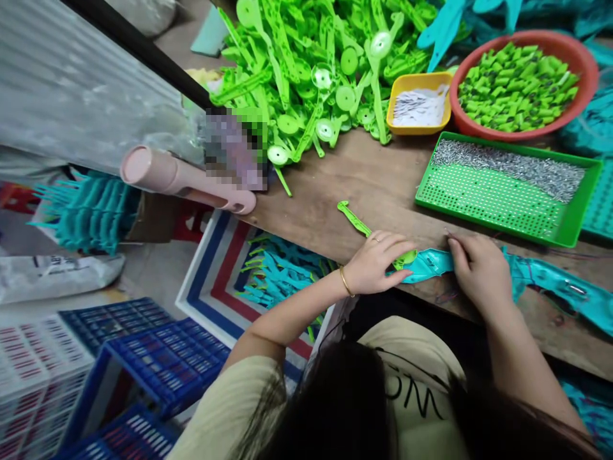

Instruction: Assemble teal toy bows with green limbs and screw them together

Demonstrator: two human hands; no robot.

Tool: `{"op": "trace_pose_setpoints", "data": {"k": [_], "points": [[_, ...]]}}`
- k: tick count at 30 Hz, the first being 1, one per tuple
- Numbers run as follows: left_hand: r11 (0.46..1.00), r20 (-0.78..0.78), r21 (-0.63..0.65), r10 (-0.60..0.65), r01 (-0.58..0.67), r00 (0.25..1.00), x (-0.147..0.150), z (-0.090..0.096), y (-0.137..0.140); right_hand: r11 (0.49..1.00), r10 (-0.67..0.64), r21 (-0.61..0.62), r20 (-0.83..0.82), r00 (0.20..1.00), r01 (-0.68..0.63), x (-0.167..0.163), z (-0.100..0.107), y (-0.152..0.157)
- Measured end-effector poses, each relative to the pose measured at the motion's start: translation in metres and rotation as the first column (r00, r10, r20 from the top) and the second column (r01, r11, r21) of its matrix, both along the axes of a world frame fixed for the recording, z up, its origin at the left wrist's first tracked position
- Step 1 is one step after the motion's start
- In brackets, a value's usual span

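Observation:
My left hand [380, 260] is closed over a long lime-green plastic arm [354, 219], whose rounded end lies on a turquoise plastic piece [428, 265]. That turquoise piece rests at the front edge of the wooden bench, spanning the space between both hands. At its right end is my right hand [479, 271], thumb and forefinger pinched together; whatever small item sits at the fingertips is too tiny to name. Right of that hand lies another turquoise plastic part [565, 286] with a metal piece and thin wires.
Behind is a heap of lime-green arms [330, 70]. A green tray [498, 204] of small metal pins, a yellow dish [398, 105] and a red basin [524, 131] of green pieces stand right. A pink cylinder [184, 179] and striped bin [205, 287] are left.

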State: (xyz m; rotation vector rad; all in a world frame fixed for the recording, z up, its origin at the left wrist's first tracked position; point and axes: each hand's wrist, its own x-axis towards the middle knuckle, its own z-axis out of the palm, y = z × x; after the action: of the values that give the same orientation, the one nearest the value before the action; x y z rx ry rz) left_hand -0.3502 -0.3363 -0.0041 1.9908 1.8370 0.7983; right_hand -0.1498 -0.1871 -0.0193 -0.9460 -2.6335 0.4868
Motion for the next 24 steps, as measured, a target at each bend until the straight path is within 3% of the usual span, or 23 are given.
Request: {"op": "trace_pose_setpoints", "data": {"k": [6,16,18,22,24], "points": [[0.994,0.130,-0.056,-0.088,0.096,0.988,-0.005,0.002,-0.002,1.000,-0.013,-0.024,0.025,1.000,0.013,-0.003,0.001,0.000],[0.973,0.151,-0.144,-0.161,0.182,0.975,-0.008,0.003,-0.010,0.986,-0.071,0.164,0.180,0.981,0.041,-0.012,0.000,-0.009],[0.976,0.135,-0.162,-0.126,0.148,0.983,-0.005,0.002,-0.013,0.983,-0.092,0.173,0.185,0.978,0.060,-0.013,-0.002,-0.009],[0.986,0.125,-0.164,0.058,-0.037,0.990,0.008,-0.004,-0.015,0.980,-0.131,0.174,0.187,0.974,0.098,-0.013,-0.001,-0.006],[0.989,0.163,-0.138,0.081,-0.058,0.983,0.012,-0.007,-0.014,0.979,-0.129,0.182,0.199,0.971,0.092,-0.012,0.006,-0.006]]}}
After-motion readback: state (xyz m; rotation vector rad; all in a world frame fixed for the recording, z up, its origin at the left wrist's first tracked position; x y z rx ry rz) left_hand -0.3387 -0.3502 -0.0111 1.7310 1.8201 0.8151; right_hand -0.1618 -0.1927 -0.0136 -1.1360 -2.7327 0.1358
